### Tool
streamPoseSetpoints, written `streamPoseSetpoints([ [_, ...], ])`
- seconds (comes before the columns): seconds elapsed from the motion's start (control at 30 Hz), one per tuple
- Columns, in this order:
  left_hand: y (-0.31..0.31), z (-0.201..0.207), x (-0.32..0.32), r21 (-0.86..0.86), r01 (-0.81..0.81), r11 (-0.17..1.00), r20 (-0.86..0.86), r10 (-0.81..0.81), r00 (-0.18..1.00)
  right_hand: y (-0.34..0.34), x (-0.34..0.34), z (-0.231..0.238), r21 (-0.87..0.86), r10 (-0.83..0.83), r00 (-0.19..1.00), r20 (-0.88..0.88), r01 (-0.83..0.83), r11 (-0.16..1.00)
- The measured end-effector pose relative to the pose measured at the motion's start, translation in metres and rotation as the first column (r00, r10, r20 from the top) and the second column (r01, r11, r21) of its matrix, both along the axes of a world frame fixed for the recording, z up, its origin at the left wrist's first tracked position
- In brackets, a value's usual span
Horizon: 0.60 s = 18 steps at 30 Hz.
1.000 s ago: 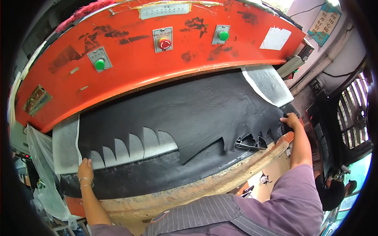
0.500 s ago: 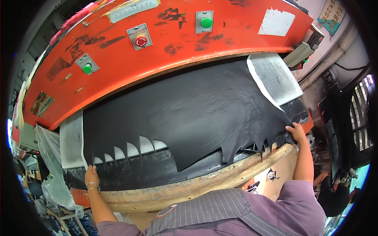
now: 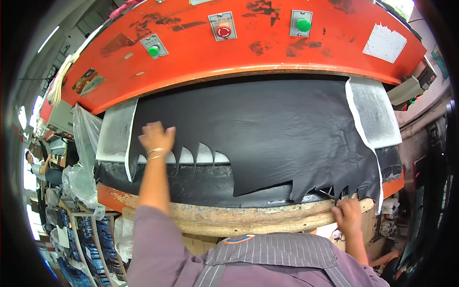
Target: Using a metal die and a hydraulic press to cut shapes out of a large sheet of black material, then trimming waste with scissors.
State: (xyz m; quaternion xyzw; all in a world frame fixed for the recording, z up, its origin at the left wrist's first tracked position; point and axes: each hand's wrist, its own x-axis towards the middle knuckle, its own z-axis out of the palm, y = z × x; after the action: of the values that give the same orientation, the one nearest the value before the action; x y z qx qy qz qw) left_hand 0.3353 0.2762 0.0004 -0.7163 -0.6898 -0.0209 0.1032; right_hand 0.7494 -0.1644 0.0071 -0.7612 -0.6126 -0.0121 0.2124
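Note:
A wide black leather-like sheet (image 3: 267, 124) with a pale edge at each side lies over the white board (image 3: 117, 138) of a red press (image 3: 267, 48). Its near edge is ragged, with curved cut-outs and pointed strips. My left hand (image 3: 157, 138) is over the left part of the sheet, fingers spread and slightly blurred; whether it presses on the sheet is unclear. At the front right, my right hand (image 3: 349, 217) is by the wooden beam (image 3: 205, 215), close to the sheet's pointed strips. Its fingers are curled, and what they hold, if anything, is hidden.
On the press front are two green buttons (image 3: 303, 25) and a red button (image 3: 223, 31). Clear plastic film (image 3: 86, 143) hangs at the left, above a rack of dark blue items (image 3: 98, 239). Another person (image 3: 40, 170) is at the far left.
My left hand has let go of the sheet's near left corner and moved inward over it. The right hand has left the right corner for the beam. The view has shifted too.

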Motion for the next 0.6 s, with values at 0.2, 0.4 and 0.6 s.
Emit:
streamPoseSetpoints([
  [0.2, -0.076, -0.017, 0.193, 0.071, 0.462, 0.884, 0.176, -0.467, 0.866, 0.024, -0.032, 0.009, 0.013, -0.109, 0.993, 0.050, 0.109, 0.994],
  [0.4, -0.152, -0.027, 0.242, -0.166, 0.801, 0.575, 0.360, -0.721, 0.592, 0.056, -0.029, -0.004, -0.063, 0.052, 0.998, 0.024, -0.050, 0.997],
  [0.6, -0.056, -0.014, 0.153, -0.167, 0.609, 0.776, 0.218, -0.573, 0.790, 0.074, -0.043, -0.002, -0.001, -0.123, 0.979, 0.161, 0.125, 0.992],
])
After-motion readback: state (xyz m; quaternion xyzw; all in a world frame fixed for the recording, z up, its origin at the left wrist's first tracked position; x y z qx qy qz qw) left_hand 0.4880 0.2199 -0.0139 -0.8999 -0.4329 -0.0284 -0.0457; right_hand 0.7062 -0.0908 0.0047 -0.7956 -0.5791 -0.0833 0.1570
